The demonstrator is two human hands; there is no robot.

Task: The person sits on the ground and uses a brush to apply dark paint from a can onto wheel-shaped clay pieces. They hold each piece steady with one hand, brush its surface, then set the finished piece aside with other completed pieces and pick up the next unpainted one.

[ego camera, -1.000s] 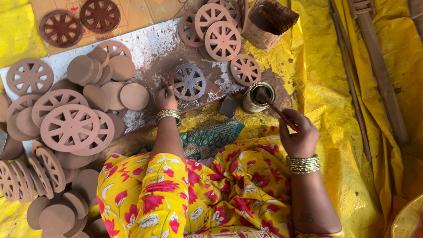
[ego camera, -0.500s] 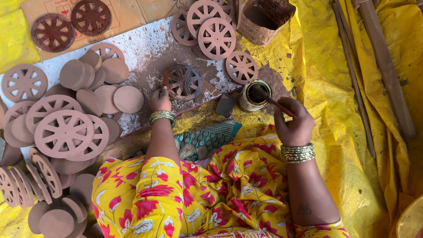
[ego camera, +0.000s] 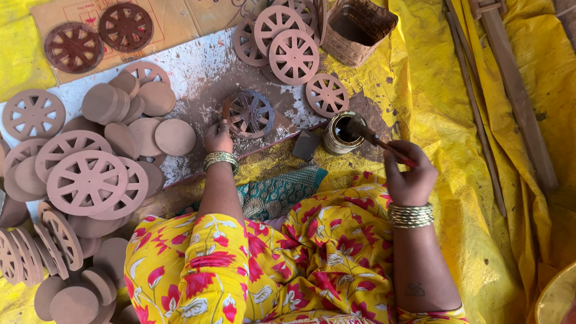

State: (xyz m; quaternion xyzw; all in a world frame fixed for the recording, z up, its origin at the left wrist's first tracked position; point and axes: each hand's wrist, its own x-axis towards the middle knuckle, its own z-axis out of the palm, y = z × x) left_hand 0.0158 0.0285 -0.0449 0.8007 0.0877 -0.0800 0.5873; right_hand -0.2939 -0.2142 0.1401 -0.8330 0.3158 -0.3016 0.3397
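Head view. The left hand (ego camera: 218,137), fingers curled, rests at the lower left rim of a dark-coated spoked wheel (ego camera: 248,113) that lies flat on a paint-smeared white board (ego camera: 198,75); whether the fingertips pinch the rim or only touch it cannot be told. The right hand (ego camera: 409,174) is closed around the handle of a paintbrush (ego camera: 375,139). The brush's long axis runs diagonally from the fist up and to the left, and its dark bristle end sits at the mouth of a small round metal tin (ego camera: 339,133) of dark liquid, which stands just right of the wheel on a yellow floor sheet (ego camera: 456,120). A small dark square pad (ego camera: 306,144) lies beside the tin. Both wrists carry stacked gold bangles (ego camera: 410,215).

Unpainted terracotta-coloured wheels (ego camera: 87,182), matte and eight-spoked, lie piled at the left with plain flat clay discs (ego camera: 174,137). More spoked wheels (ego camera: 293,56) overlap near a woven basket (ego camera: 358,30). Two dark brown finished wheels (ego camera: 125,26) rest on cardboard (ego camera: 180,18). Long wooden slats (ego camera: 510,90) lie at the right.
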